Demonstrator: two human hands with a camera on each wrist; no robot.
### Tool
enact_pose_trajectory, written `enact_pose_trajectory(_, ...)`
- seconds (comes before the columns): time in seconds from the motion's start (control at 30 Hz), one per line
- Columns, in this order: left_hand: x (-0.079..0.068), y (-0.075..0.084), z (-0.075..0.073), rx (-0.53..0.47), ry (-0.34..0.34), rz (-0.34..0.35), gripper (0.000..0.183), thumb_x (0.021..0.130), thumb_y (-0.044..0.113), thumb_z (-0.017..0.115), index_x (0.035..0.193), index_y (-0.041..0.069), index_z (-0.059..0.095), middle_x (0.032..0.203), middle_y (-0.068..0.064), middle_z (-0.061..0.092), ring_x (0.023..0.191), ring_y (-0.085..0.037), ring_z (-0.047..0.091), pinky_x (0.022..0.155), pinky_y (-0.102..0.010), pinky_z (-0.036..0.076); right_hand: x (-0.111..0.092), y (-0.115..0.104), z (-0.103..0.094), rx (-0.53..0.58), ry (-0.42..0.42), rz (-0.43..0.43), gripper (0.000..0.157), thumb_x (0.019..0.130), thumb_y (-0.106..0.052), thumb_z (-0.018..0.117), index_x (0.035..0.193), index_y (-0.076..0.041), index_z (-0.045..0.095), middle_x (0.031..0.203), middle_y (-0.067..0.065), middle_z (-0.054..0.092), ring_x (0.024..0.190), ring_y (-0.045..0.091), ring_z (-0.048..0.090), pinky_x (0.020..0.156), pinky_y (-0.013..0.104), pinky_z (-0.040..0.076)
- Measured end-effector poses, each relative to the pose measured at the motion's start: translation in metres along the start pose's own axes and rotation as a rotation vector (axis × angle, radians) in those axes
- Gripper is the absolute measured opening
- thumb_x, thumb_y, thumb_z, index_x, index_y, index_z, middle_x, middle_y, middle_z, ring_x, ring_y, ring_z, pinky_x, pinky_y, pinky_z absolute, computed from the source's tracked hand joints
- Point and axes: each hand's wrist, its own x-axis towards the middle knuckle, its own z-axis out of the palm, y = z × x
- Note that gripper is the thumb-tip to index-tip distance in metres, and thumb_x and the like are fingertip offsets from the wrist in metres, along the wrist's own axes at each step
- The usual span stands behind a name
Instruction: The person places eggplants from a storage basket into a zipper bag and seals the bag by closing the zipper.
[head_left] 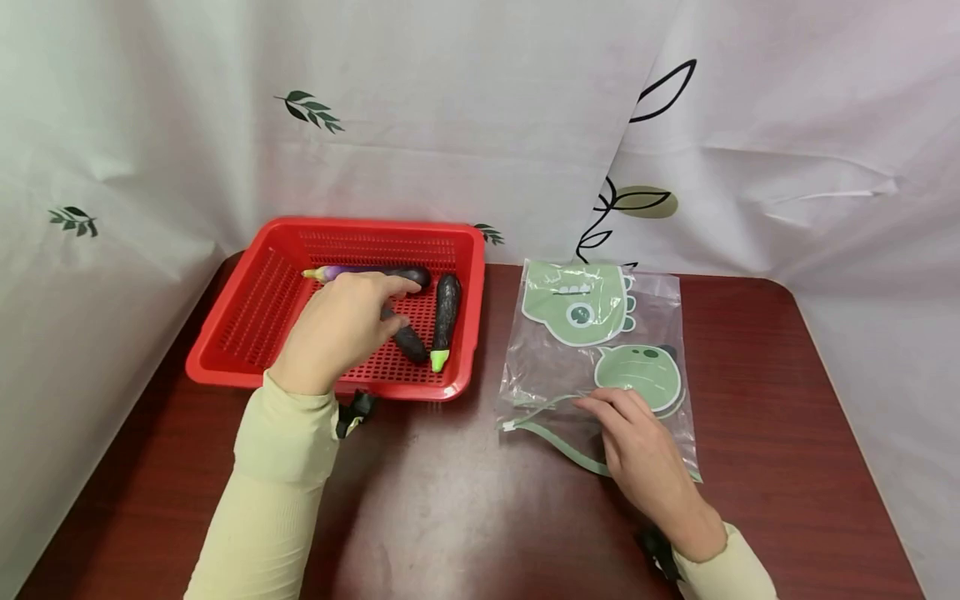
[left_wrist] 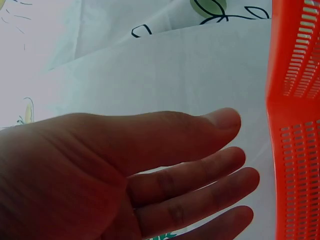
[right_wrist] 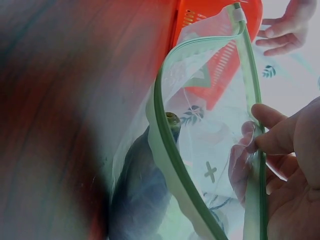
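Observation:
My left hand (head_left: 337,321) hovers over the red basket (head_left: 197,354), fingers relaxed and holding nothing; the left wrist view shows the bare fingers and thumb apart. Under and beside it lie a purple eggplant (head_left: 352,270) with a pale end, a dark eggplant (head_left: 410,343) partly hidden by the fingers, and a dark eggplant (head_left: 447,304) with a bright green stem. My right hand (head_left: 637,450) pinches one green zip edge of a clear zip bag (head_left: 547,375) with green dinosaur prints. The bag's mouth gapes, and a dark eggplant (right_wrist: 137,185) lies inside.
Basket and bag lie side by side on a dark red-brown table (head_left: 765,400). A white slider (head_left: 509,426) sits at the left end of the bag's zip. Behind the table hangs a white cloth (head_left: 450,108) with leaf prints.

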Motion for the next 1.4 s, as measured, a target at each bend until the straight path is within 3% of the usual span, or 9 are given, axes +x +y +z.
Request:
enact_pose_trajectory(0.33, 0.012, -0.005, -0.007, 0.071, -0.068, 0.012, 0.041, 0.077, 0.013, 0.071, 0.118, 0.019, 0.065, 0.102, -0.003, 0.068, 0.070, -0.018, 0.058, 0.055, -0.034, 0.042, -0.001, 0.001, 0.001, -0.002, 0.000, 0.001, 0.035, 0.085, 0.001, 0.040, 0.106, -0.010, 0.066, 0.104, 0.000, 0.059, 0.094, 0.017, 0.051, 0.083, 0.025, 0.037)
enact_pose_trajectory(0.43, 0.016, -0.007, -0.008, 0.090, -0.093, 0.026, 0.041, 0.077, 0.012, 0.071, 0.117, 0.019, 0.065, 0.103, -0.003, 0.067, 0.076, -0.020, 0.060, 0.053, -0.033, 0.043, -0.002, 0.001, 0.000, -0.006, -0.017, 0.010, 0.034, 0.086, -0.001, 0.039, 0.106, -0.010, 0.066, 0.104, 0.000, 0.058, 0.094, 0.017, 0.051, 0.083, 0.025, 0.037)
enact_pose_trajectory(0.53, 0.020, -0.010, -0.008, 0.089, -0.123, 0.017, 0.040, 0.078, 0.011, 0.071, 0.117, 0.020, 0.066, 0.108, -0.004, 0.066, 0.091, -0.023, 0.062, 0.058, -0.037, 0.048, -0.002, 0.001, 0.000, -0.011, -0.035, 0.020, 0.035, 0.087, -0.002, 0.038, 0.107, -0.011, 0.065, 0.105, 0.000, 0.058, 0.095, 0.016, 0.050, 0.083, 0.024, 0.037)
enact_pose_trajectory(0.67, 0.024, -0.017, -0.005, 0.076, -0.162, -0.007, 0.041, 0.078, 0.011, 0.071, 0.118, 0.020, 0.065, 0.111, -0.006, 0.065, 0.098, -0.025, 0.060, 0.069, -0.042, 0.050, -0.002, 0.001, 0.000, -0.013, -0.038, 0.021, 0.035, 0.086, -0.002, 0.038, 0.107, -0.011, 0.065, 0.105, 0.000, 0.058, 0.094, 0.016, 0.050, 0.082, 0.025, 0.037)
enact_pose_trajectory(0.93, 0.033, -0.036, 0.000, 0.093, -0.233, -0.045, 0.038, 0.077, 0.014, 0.073, 0.115, 0.019, 0.067, 0.105, -0.005, 0.066, 0.096, -0.025, 0.059, 0.075, -0.047, 0.048, -0.002, 0.000, 0.000, -0.016, -0.061, 0.032, 0.035, 0.087, -0.002, 0.038, 0.107, -0.011, 0.065, 0.105, 0.000, 0.058, 0.096, 0.016, 0.050, 0.084, 0.025, 0.037)
enact_pose_trajectory(1.4, 0.050, -0.066, 0.016, 0.127, -0.372, -0.022, 0.042, 0.073, 0.008, 0.074, 0.114, 0.016, 0.066, 0.110, -0.012, 0.063, 0.099, -0.028, 0.057, 0.080, -0.048, 0.046, -0.002, 0.000, 0.000, -0.021, -0.071, 0.038, 0.036, 0.089, -0.005, 0.035, 0.108, -0.011, 0.065, 0.105, 0.000, 0.057, 0.097, 0.016, 0.051, 0.085, 0.025, 0.038)
